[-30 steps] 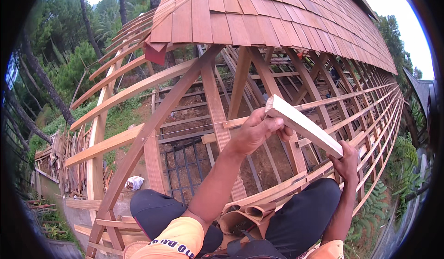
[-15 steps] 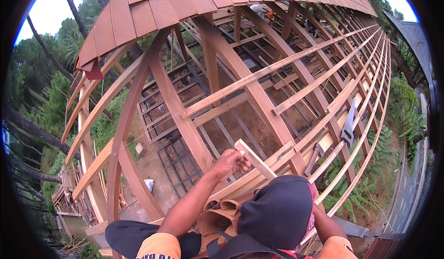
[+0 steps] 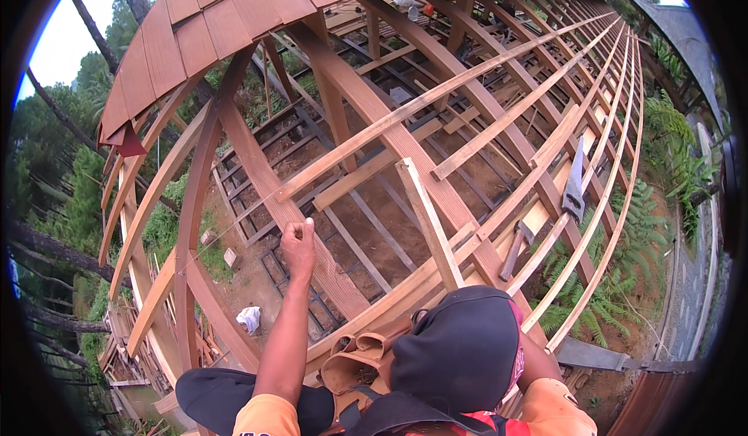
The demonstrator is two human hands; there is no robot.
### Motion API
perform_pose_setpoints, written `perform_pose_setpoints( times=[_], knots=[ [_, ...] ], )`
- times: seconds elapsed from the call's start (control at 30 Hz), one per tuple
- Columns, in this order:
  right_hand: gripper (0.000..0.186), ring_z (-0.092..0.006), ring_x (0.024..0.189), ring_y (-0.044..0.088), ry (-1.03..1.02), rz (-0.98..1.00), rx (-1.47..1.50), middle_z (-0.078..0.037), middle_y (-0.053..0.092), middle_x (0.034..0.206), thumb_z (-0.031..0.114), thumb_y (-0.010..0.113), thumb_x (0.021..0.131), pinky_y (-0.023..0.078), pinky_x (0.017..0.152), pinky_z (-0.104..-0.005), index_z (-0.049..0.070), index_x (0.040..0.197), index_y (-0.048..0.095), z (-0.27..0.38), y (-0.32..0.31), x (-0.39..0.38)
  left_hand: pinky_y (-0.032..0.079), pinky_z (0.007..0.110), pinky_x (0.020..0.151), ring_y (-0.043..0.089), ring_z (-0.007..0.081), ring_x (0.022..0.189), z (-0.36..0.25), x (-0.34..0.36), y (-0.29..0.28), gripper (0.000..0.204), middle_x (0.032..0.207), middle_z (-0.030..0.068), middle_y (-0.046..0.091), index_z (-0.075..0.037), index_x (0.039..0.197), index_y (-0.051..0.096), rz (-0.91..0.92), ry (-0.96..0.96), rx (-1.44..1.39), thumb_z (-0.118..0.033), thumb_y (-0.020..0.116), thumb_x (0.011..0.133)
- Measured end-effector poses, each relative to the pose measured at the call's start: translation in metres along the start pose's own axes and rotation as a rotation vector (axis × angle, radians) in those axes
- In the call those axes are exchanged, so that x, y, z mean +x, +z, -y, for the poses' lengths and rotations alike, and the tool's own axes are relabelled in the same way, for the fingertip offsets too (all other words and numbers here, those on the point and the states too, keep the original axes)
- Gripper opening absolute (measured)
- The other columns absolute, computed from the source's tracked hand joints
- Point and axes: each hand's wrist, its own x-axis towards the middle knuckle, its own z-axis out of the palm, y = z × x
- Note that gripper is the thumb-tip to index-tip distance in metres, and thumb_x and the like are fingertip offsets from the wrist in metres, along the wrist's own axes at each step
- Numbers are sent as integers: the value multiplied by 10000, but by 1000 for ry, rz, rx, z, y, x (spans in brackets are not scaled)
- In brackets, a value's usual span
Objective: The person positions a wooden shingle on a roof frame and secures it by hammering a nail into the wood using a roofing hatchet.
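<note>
A pale batten (image 3: 430,224) is apparently being positioned and likely needs steadying, the left hand (image 3: 298,249) curled closed, the right hand hidden, its grip unclear.

Roof shingles (image 3: 187,38) are being carried above the rafters (image 3: 389,136). At right, a handsaw (image 3: 574,194) and, nearer, a hammer (image 3: 511,257) are being supported among the battens (image 3: 541,253). A wood strip (image 3: 431,225) is being overlapped at its near end by the right knee (image 3: 460,342). Left of the strip, the left hand (image 3: 298,249) is being held. A tool pouch (image 3: 354,370) is being flanked by both knees.
</note>
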Motion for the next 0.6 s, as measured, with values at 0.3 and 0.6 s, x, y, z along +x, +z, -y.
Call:
perform_pose_setpoints(
  times=[0.3, 0.6],
  knots=[
    [465, -331, 814, 675, -22, -227, -108, -229, 685, 921, 298, 715, 877, 518, 767, -439, -30, 1175, 574, 5, -21, 30, 379, 489, 1054, 501, 395, 1199, 49, 3, 5, 589, 1278, 242, 518, 16, 1263, 502, -358, 103, 234, -295, 761, 835],
    [518, -547, 890, 624, -44, -337, -420, -349, 627, 885, 262, 759, 842, 487, 749, -556, -26, 1121, 432, -6, -55, 80, 359, 521, 1138, 378, 462, 1371, 37, -20, 25, 1111, 1484, 309, 345, 33, 1553, 139, -203, -62, 407, -330, 833, 765]
  ],
)
